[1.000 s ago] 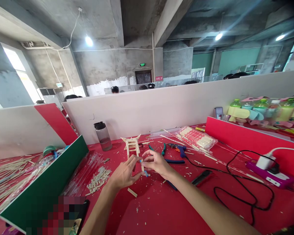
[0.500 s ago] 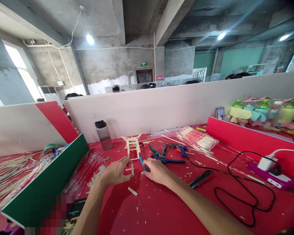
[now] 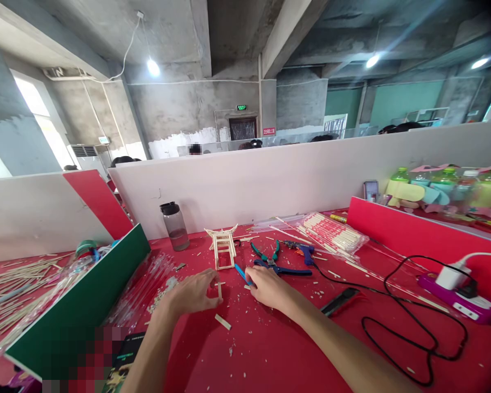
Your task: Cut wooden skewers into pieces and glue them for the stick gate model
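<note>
My left hand (image 3: 196, 295) is curled, its thumb and fingers closed on a small piece of joined wooden sticks (image 3: 220, 291). A slim blue pen (image 3: 241, 273) is in my right hand (image 3: 268, 285), pointing up and left; the fingertips around it are partly hidden. Just beyond both hands stands a little wooden stick model (image 3: 224, 248), ladder-like with flared ends at its top. On the red tabletop near my left thumb lies a short flat wooden strip (image 3: 223, 322).
Right of the model lie green-handled pliers (image 3: 265, 254), blue-handled cutters (image 3: 284, 269), a glue gun (image 3: 305, 251) and a black utility knife (image 3: 339, 301). Bagged sticks (image 3: 333, 232), a water bottle (image 3: 175, 226), a purple power strip (image 3: 460, 297), and green (image 3: 82, 295) and red (image 3: 417, 234) dividers surround the workspace.
My right hand, with the blue pen, has moved slightly right, away from my left hand. The pen now leans further left. My left hand keeps the stick piece.
</note>
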Demonstrator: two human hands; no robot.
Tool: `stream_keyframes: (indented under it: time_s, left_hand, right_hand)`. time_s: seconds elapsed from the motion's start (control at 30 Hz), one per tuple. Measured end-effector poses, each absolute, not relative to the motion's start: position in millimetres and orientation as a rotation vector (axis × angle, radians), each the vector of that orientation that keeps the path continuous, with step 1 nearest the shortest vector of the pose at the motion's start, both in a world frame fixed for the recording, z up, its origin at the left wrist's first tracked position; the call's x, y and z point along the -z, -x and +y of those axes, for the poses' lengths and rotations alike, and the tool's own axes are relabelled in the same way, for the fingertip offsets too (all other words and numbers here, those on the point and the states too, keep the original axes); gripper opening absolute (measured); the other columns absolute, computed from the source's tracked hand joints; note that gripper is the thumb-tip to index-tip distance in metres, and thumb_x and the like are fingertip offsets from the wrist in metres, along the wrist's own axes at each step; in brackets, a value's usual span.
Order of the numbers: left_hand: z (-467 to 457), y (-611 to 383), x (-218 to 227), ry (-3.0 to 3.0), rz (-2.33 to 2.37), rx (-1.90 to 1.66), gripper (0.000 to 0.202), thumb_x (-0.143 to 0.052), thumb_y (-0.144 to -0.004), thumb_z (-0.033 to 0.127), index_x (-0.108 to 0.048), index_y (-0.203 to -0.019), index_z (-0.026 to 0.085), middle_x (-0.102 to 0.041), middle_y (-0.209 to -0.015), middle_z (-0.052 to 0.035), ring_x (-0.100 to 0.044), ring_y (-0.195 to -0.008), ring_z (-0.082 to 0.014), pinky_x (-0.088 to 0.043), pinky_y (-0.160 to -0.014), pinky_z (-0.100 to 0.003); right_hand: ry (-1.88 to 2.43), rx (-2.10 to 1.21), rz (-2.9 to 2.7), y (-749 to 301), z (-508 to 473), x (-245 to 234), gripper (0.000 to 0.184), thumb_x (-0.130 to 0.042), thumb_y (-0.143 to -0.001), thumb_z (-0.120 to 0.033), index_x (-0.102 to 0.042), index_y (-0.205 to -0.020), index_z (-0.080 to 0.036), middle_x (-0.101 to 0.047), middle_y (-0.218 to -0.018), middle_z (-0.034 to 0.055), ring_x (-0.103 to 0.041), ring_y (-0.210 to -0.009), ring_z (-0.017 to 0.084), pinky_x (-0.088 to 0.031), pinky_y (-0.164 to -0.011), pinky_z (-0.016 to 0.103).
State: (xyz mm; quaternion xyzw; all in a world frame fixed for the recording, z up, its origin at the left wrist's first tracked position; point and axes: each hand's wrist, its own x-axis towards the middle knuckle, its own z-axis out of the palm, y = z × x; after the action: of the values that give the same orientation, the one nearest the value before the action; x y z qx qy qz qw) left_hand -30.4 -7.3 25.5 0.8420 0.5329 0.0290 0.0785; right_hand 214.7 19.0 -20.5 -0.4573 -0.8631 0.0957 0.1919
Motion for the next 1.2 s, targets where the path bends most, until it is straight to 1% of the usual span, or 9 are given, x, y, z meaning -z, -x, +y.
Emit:
stream_keyframes:
  time_s: [0.13, 0.27, 0.33, 0.5, 0.67, 0.8, 0.93, 1.07, 1.2]
  left_hand:
    - [-10, 10, -26, -2.53, 1.449, -0.098, 0.037, -0.06, -0.078, 0.043, -0.055, -0.11, 0.025, -0.065, -0.112, -0.0041, -0.064, -0.094, -0.0227, -0.046, -0.08, -0.029]
    - [-10, 2, -26, -2.577, 1.395, -0.189, 0.04, -0.059, -0.079, 0.043, -0.052, -0.115, 0.025, -0.062, -0.118, -0.0054, -0.063, -0.098, -0.0237, -0.046, -0.082, -0.03]
    - [-9, 4, -23, -2.588, 1.401, -0.195, 0.04, -0.059, -0.08, 0.044, -0.052, -0.115, 0.025, -0.061, -0.119, -0.0061, -0.064, -0.097, -0.0249, -0.047, -0.08, -0.031]
    - [-3, 12, -13, -2.561, 1.428, -0.089, 0.038, -0.059, -0.082, 0.047, -0.057, -0.113, 0.025, -0.063, -0.114, -0.0066, -0.065, -0.098, -0.0274, -0.048, -0.08, -0.033]
    - [2, 13, -6, -2.555, 1.395, -0.08, 0.04, -0.058, -0.084, 0.049, -0.06, -0.117, 0.026, -0.063, -0.116, -0.0084, -0.065, -0.101, -0.0287, -0.049, -0.083, -0.035]
    - [3, 15, -5, -2.545, 1.41, -0.098, 0.041, -0.063, -0.082, 0.047, -0.062, -0.118, 0.028, -0.063, -0.118, -0.0085, -0.065, -0.101, -0.0278, -0.05, -0.084, -0.033]
    - [5, 19, -4, -2.54, 1.397, -0.078, 0.043, -0.066, -0.08, 0.047, -0.064, -0.12, 0.03, -0.063, -0.12, -0.0082, -0.065, -0.103, -0.0286, -0.05, -0.088, -0.035]
    - [8, 21, -5, -2.509, 1.393, -0.057, 0.055, -0.072, -0.074, 0.051, -0.063, -0.124, 0.03, -0.063, -0.122, -0.0093, -0.063, -0.107, -0.0311, -0.049, -0.091, -0.036]
    - [7, 21, -8, -2.469, 1.395, -0.112, 0.05, -0.072, -0.074, 0.042, -0.062, -0.122, 0.03, -0.065, -0.121, -0.0057, -0.063, -0.107, -0.0281, -0.047, -0.091, -0.034]
  right_hand:
    - [1.279, -0.311, -2.383, -213, 20, 20, 0.009, -0.061, -0.084, -0.019, -0.059, -0.093, -0.021, -0.07, -0.088, 0.0037, -0.065, -0.084, 0.02, -0.036, -0.069, 0.026]
    - [1.188, -0.51, -2.234, -208, 19, 16, 0.015, -0.059, -0.086, -0.022, -0.058, -0.101, -0.024, -0.073, -0.085, 0.0012, -0.067, -0.081, 0.019, -0.039, -0.068, 0.024]
    - [1.164, -0.551, -2.182, -206, 18, 14, 0.015, -0.059, -0.085, -0.023, -0.058, -0.1, -0.024, -0.074, -0.087, 0.0012, -0.068, -0.08, 0.018, -0.04, -0.067, 0.023]
    - [1.188, -0.382, -2.149, -211, 22, 7, 0.011, -0.054, -0.087, -0.019, -0.06, -0.095, -0.024, -0.073, -0.082, 0.0001, -0.068, -0.077, 0.017, -0.04, -0.068, 0.024]
    - [1.294, -0.25, -2.054, -234, 36, -4, 0.011, -0.052, -0.088, -0.021, -0.06, -0.095, -0.024, -0.073, -0.085, 0.0003, -0.067, -0.075, 0.017, -0.039, -0.065, 0.025]
    - [1.353, -0.182, -1.926, -264, 50, -10, 0.009, -0.052, -0.087, -0.022, -0.06, -0.093, -0.023, -0.073, -0.084, 0.0006, -0.065, -0.073, 0.017, -0.039, -0.063, 0.025]
    - [1.37, -0.194, -1.876, -285, 61, -9, 0.01, -0.052, -0.087, -0.024, -0.06, -0.09, -0.022, -0.072, -0.081, 0.0007, -0.064, -0.069, 0.017, -0.039, -0.063, 0.025]
    - [1.353, -0.22, -1.93, -282, 61, -4, 0.01, -0.051, -0.086, -0.022, -0.061, -0.09, -0.022, -0.072, -0.08, 0.0011, -0.065, -0.07, 0.017, -0.04, -0.063, 0.025]
    - [1.344, -0.209, -1.97, -272, 58, -3, 0.011, -0.051, -0.085, -0.02, -0.061, -0.088, -0.022, -0.071, -0.078, 0.0001, -0.064, -0.069, 0.016, -0.038, -0.063, 0.025]
